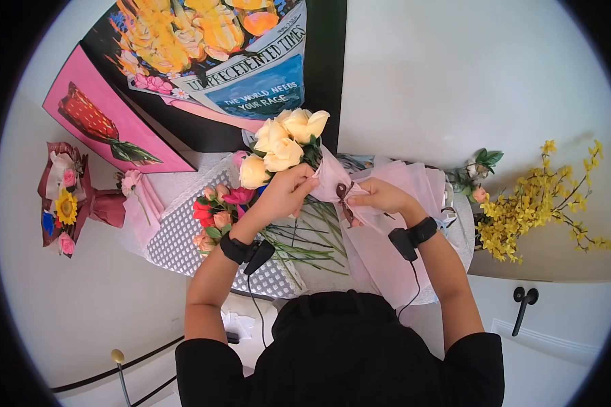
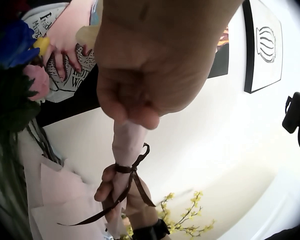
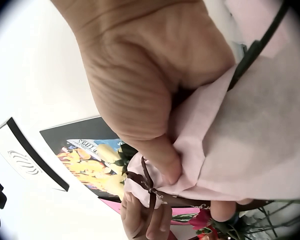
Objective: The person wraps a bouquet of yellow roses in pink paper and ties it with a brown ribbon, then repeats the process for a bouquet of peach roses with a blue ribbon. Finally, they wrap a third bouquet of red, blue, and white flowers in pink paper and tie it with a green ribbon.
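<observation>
A bouquet of cream roses (image 1: 283,154) is wrapped in pale pink paper (image 1: 331,175) and leans up to the left. A dark brown ribbon (image 2: 133,169) is tied in a bow around the narrow part of the wrap, its ends hanging loose. My left hand (image 1: 289,195) grips the wrap just under the flower heads. On the other side of the bow, my right hand (image 1: 385,197) holds the wrapped stem end, with the thumb pressed on the paper in the right wrist view. Part of the wrap is hidden inside the curled fingers.
Loose green stems (image 1: 312,244) and red and peach roses (image 1: 214,216) lie on the table below the hands. Pink paper sheets (image 1: 380,254) spread at right. Yellow branches (image 1: 536,214) stand at far right, a small sunflower bouquet (image 1: 66,203) at far left. Paintings (image 1: 119,125) lean behind.
</observation>
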Motion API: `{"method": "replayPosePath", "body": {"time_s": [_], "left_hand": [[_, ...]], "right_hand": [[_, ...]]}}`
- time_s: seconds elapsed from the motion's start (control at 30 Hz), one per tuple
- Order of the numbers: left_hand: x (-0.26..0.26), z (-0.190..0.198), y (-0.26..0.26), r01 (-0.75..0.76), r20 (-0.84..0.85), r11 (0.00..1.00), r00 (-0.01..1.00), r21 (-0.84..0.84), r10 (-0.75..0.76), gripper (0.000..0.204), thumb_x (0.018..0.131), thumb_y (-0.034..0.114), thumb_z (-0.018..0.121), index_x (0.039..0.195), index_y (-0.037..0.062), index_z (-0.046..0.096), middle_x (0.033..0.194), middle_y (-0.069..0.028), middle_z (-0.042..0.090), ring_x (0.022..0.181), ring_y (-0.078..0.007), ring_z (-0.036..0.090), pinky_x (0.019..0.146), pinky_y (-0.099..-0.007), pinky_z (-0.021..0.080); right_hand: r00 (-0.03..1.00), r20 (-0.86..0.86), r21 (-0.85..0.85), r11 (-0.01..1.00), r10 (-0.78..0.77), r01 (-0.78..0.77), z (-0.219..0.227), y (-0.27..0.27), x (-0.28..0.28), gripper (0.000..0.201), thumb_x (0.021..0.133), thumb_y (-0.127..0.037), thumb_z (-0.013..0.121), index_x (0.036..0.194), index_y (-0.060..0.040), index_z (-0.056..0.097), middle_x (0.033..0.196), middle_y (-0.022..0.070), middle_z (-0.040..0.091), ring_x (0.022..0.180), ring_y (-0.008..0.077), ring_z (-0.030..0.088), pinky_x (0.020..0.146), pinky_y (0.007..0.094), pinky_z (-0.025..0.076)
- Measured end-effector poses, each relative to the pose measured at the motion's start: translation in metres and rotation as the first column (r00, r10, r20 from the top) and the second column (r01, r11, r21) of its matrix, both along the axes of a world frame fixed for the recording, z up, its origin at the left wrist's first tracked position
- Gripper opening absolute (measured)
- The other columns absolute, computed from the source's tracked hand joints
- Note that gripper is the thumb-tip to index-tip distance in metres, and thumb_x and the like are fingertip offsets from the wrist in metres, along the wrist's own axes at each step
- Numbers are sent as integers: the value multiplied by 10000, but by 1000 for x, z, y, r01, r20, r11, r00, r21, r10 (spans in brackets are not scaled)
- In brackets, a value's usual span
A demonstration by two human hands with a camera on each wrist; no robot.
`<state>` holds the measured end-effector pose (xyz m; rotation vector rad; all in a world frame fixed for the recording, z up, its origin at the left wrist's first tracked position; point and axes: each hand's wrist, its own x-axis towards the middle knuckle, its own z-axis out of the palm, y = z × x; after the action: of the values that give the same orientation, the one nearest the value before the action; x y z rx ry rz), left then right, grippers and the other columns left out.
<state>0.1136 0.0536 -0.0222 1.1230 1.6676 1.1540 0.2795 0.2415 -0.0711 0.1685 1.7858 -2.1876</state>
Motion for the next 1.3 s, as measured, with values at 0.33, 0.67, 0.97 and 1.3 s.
{"method": "replayPosePath", "body": {"time_s": [0.33,0.67,0.97,1.3], "left_hand": [[13,-20,0,-162,-586,827,634,538,506,106,773,96,657,780,24,579,649,-72,577,497,-172,526,449,-244,398],[27,-52,5,-357,533,855,838,376,116,358,787,119,670,1087,22,499,1002,-40,577,883,-130,584,719,-267,487],[-7,-7,-3,-635,775,701,604,326,187,313,835,87,612,1122,35,499,1047,-39,581,929,-124,569,783,-272,476],[-115,23,-131,-815,629,508,554,278,545,209,822,105,607,996,-6,573,913,-75,626,780,-170,619,654,-310,522]], "right_hand": [[998,22,-4,998,-65,66,-8,-1,5,231,897,-221,522,921,4,569,776,72,620,629,162,636,551,281,516],[995,-89,15,999,-45,47,6,-12,1,246,922,-241,478,923,-2,539,779,87,619,587,158,623,535,280,523],[997,-50,32,998,54,-53,35,-39,-45,212,902,-163,498,1046,-7,515,846,84,614,623,171,627,551,287,522],[947,-322,75,997,18,6,6,-136,-155,371,903,-300,524,1115,5,518,908,62,611,861,116,572,688,238,449]]}}
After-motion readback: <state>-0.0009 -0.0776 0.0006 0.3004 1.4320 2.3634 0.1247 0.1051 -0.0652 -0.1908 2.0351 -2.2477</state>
